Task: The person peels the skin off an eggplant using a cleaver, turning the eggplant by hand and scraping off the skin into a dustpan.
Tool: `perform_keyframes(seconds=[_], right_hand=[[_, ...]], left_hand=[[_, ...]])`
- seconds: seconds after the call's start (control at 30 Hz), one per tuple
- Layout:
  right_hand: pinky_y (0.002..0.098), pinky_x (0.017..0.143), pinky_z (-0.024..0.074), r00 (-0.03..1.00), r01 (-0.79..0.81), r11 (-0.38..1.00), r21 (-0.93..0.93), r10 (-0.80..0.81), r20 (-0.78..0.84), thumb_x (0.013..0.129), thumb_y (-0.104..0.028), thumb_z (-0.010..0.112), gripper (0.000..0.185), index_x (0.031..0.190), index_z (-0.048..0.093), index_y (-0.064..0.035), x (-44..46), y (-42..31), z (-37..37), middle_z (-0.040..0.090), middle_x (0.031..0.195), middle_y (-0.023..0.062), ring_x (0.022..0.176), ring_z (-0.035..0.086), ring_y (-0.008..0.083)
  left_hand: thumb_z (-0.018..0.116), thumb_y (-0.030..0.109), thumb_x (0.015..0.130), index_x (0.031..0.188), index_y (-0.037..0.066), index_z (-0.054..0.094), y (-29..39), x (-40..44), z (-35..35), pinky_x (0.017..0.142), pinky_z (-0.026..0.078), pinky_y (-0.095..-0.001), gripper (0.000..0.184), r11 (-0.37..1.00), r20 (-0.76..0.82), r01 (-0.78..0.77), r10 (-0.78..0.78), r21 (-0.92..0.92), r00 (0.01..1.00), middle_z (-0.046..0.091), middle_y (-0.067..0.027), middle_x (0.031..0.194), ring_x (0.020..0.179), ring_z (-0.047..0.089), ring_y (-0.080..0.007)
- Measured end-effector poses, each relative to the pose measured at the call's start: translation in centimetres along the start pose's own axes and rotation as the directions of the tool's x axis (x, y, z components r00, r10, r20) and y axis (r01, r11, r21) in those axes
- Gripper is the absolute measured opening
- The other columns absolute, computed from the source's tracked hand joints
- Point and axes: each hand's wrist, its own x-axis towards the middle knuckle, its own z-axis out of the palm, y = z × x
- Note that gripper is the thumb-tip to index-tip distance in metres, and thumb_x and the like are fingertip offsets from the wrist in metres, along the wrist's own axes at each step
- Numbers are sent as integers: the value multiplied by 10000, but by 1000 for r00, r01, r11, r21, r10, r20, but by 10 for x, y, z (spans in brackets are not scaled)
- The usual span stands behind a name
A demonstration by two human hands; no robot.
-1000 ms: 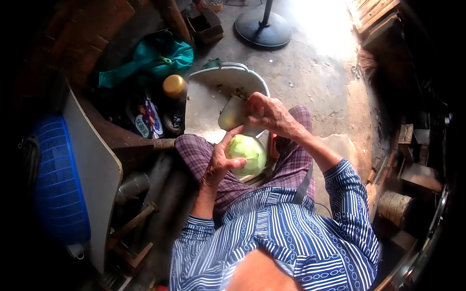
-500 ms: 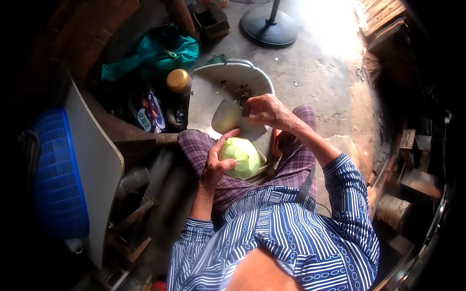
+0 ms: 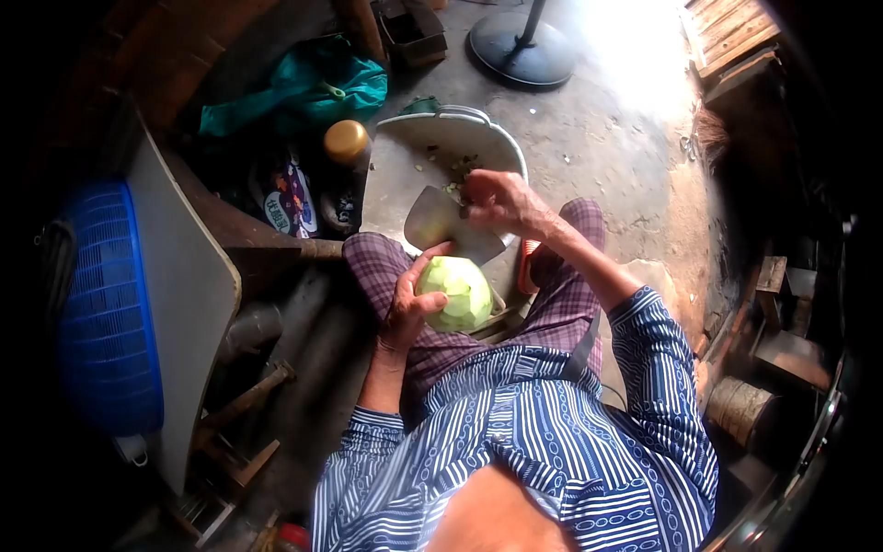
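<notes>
A round, pale green vegetable [image 3: 460, 296] with flat, cut-looking facets rests over my lap. Its exact kind I cannot tell. My left hand [image 3: 410, 302] is wrapped around its left side, thumb on the near face and fingers over the top. In my right hand [image 3: 502, 202] is a cleaver [image 3: 445, 226], its broad blade pointing left and down just beyond the vegetable; my fingers hide the handle. Whether the blade touches the vegetable I cannot make out. Beneath the blade stands a large pale basin [image 3: 391, 189] with scattered small scraps inside.
A gold-lidded jar [image 3: 345, 141] and a teal bag [image 3: 294, 97] lie left of the basin. Beyond it stands a round black base with a pole [image 3: 521, 51]. At far left, a blue basket [image 3: 108, 308] leans by a board [image 3: 189, 285]. Wooden pieces [image 3: 771, 285] are at right.
My right hand has shifted slightly, and the cleaver stays over the basin. My left hand keeps its hold on the vegetable. The whole view has tilted a little.
</notes>
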Motion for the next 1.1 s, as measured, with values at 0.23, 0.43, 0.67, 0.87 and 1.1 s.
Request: perform_keyframes(seconds=[0.23, 0.43, 0.67, 0.87, 1.1], right_hand=[[325, 725, 497, 984, 23, 995, -92, -39, -173, 734, -181, 659, 293, 974, 631, -16, 17, 38, -16, 658, 811, 119, 787, 632, 170], [319, 685, 484, 993, 122, 987, -100, -121, 14, 756, -169, 680, 252, 950, 604, -28, 9, 0, 8, 639, 835, 84, 765, 602, 163], [303, 680, 479, 998, 47, 998, 40, -46, -30, 751, -112, 613, 191, 907, 584, -6, 14, 22, -10, 636, 807, 68, 731, 578, 141], [332, 685, 476, 996, -52, 990, -130, 42, -74, 789, -179, 595, 197, 902, 619, -19, 14, 12, -9, 635, 820, 116, 729, 595, 196], [388, 679, 490, 917, -53, 917, -396, -112, -383, 784, -226, 632, 147, 820, 651, -85, 42, 64, -3, 631, 792, 135, 730, 622, 297]], left_hand=[[634, 330, 627, 1311, -23, 406, -4, -5, -9, 897, 446, -295, 802, 994, -2, -44, 44, -97, 999, 577, -113, 1070, 976, 566, -184], [644, 323, 637, 1305, -28, 404, -2, -5, -6, 895, 458, -309, 793, 996, -56, -10, 5, -86, 998, 577, -123, 1083, 984, 571, -197], [660, 311, 653, 1305, -47, 385, -5, -6, -9, 887, 467, -312, 793, 989, -45, -23, 16, -145, 999, 575, -133, 1081, 983, 574, -194], [665, 366, 648, 1306, -59, 380, -8, -6, -12, 875, 487, -329, 833, 993, -83, -44, 35, -111, 996, 588, -159, 1076, 964, 605, -217], [657, 352, 675, 1301, -32, 397, -6, -5, -10, 900, 459, -317, 779, 980, -62, -59, 48, -191, 997, 569, -123, 1087, 991, 570, -193]])
